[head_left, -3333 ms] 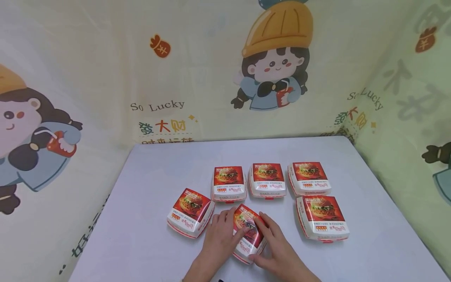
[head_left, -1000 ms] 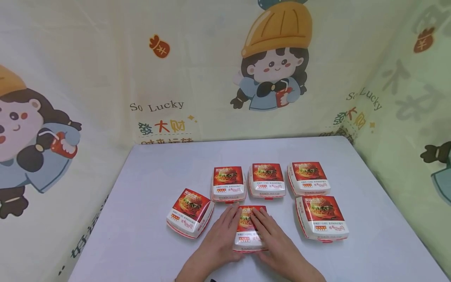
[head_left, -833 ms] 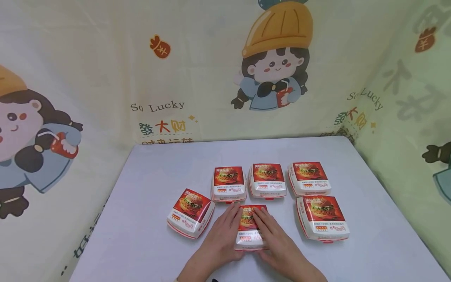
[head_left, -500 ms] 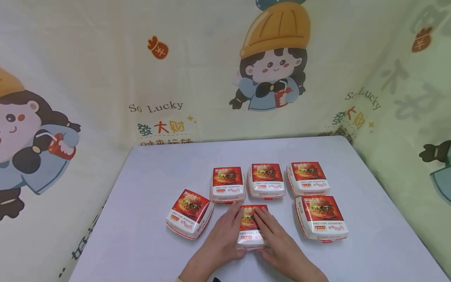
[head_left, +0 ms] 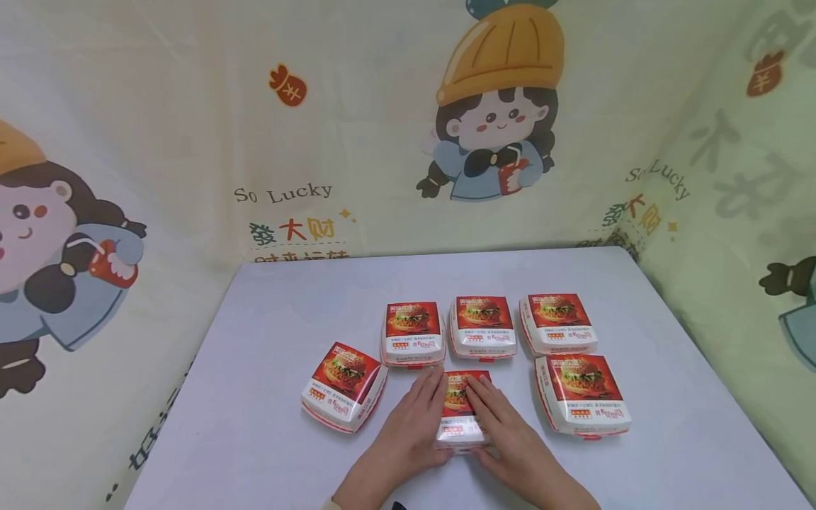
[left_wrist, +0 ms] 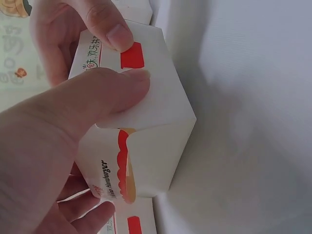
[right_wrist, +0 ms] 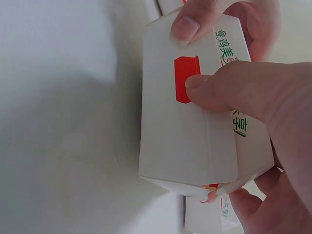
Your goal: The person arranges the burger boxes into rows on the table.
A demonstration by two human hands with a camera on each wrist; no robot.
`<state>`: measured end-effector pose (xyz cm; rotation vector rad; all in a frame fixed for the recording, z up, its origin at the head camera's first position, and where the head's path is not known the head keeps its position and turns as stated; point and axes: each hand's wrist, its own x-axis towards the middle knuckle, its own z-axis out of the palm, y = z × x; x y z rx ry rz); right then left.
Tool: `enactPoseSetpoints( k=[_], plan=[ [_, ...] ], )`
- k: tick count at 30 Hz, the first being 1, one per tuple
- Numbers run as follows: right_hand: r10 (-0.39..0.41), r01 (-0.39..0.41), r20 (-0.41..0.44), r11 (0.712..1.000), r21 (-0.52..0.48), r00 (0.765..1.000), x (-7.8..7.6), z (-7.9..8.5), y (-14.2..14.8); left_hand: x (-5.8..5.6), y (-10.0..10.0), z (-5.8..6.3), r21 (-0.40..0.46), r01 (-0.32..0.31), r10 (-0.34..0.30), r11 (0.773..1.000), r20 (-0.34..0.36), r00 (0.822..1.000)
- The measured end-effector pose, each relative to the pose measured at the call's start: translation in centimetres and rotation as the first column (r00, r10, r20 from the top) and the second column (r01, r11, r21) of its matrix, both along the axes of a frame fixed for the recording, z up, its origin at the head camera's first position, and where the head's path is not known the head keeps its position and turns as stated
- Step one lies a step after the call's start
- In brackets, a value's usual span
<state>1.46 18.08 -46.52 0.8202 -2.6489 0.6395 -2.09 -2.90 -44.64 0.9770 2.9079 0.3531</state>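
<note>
A closed burger box [head_left: 456, 419] with a red, burger-printed lid lies on the white table at the near middle. My left hand [head_left: 404, 435] grips its left side and my right hand [head_left: 518, 445] its right. In the left wrist view, the left thumb presses the white front of the box [left_wrist: 165, 105] beside a red tab [left_wrist: 132, 56]. From the right wrist, the right thumb touches that red tab [right_wrist: 181, 73] on the same box [right_wrist: 168, 141]. Fingers partly cover the lid.
Left of the hands sits a tilted burger box [head_left: 344, 386]. Behind stand three more, a left box [head_left: 414, 334], a middle box [head_left: 483, 327] and a right box [head_left: 558, 323]. Another box [head_left: 583, 394] touches the right one's front. A printed cloth [head_left: 376, 142] hangs behind the table [head_left: 274, 297].
About three seconds ago the held box lay turned at an angle; it is now squared up. In the last second both hands have slid it slightly to the right. The other boxes stayed put.
</note>
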Motion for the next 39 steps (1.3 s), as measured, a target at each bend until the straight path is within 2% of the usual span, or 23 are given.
enactPoseSetpoints(
  k=[22,26,34,39],
  plan=[
    [-0.059,0.059,0.006,0.997,-0.043,0.998,0.3,0.2,2.1,-1.2,2.6,0.2,-0.044,0.056,-0.060,0.997,-0.082,0.995],
    [-0.091,0.091,0.022,0.995,-0.036,0.996,0.4,0.5,2.6,-1.4,3.3,0.3,-0.045,0.070,-0.074,0.996,-0.098,0.992],
    [-0.127,0.127,-0.002,0.992,-0.012,0.992,0.2,0.7,3.6,-1.7,4.6,0.4,-0.062,0.082,-0.087,0.995,-0.079,0.993],
    [-0.134,0.134,0.021,0.991,-0.011,0.991,0.3,0.9,4.1,-1.9,5.2,0.1,-0.065,0.088,-0.093,0.994,-0.087,0.992]
  ],
)
